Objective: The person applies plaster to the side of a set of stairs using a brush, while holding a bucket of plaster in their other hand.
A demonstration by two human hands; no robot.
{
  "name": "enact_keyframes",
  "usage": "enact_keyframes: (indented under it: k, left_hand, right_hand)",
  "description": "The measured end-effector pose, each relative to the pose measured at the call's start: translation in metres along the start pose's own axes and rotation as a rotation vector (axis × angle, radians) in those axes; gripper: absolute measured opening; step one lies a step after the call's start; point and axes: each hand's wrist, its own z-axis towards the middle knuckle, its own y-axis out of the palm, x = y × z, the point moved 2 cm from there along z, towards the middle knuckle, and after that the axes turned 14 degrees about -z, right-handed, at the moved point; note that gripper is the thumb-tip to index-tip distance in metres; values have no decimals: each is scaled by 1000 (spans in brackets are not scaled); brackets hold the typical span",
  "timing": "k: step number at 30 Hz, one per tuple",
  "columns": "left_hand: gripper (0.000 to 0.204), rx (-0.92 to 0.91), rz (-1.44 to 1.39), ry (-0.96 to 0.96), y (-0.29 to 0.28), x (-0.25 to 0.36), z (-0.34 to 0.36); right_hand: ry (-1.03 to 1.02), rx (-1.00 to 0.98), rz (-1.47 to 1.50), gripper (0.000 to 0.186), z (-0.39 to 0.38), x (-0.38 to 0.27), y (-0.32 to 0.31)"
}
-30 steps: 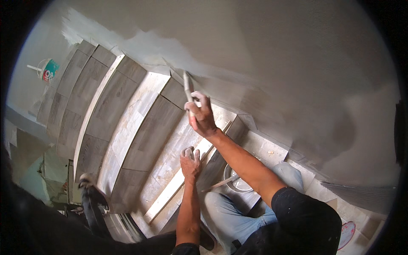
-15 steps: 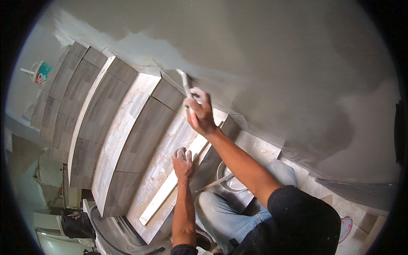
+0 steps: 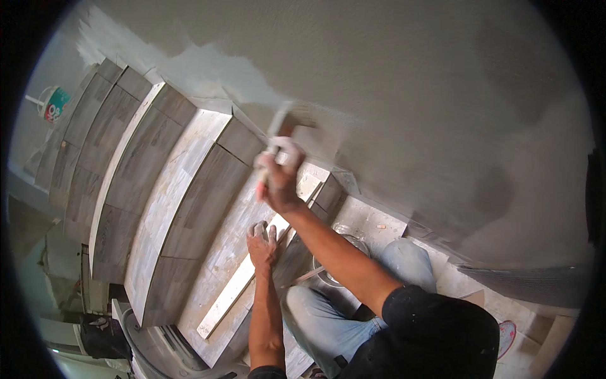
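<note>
Head cam: right hand (image 3: 281,175) gripping some blurry tool (image 3: 285,126), left hand (image 3: 262,246) loosely spread over a board (image 3: 229,300)
Teal-and-red bucket (image 3: 55,105) has chunky white lettering.

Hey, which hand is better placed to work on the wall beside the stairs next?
Likely the right. The right hand grips a motion-blurred tool up by the wall, while the left hand is lower, at the white board on the stairs.
</note>
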Motion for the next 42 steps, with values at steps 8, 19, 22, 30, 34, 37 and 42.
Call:
enact_keyframes:
  k: [8,19,22,30,34,37,42]
  left_hand:
    - [38,5,12,-51,-11,-10,-10]
    - [39,-12,6,-10,-2,7,2]
    - [37,-7,-1,-19,-1,7,0]
    - [42,-5,40,-76,-12,-2,-9]
    - [41,3,9,-56,-5,3,-6]
    - [39,-3,6,-36,-5,8,-2]
    - [38,4,14,-50,-10,1,-6]
  right_hand:
    - [9,213,67,11,8,-10,-67]
    - [23,-74,78,16,13,-9,27]
    - [-15,-157,260,44,23,-12,33]
    - [-123,114,-238,12,-40,3,-153]
    - [93,105,164,12,0,-13,-10]
    - [2,-38,198,13,37,-28,36]
    - [-41,24,141,17,33,-21,-5]
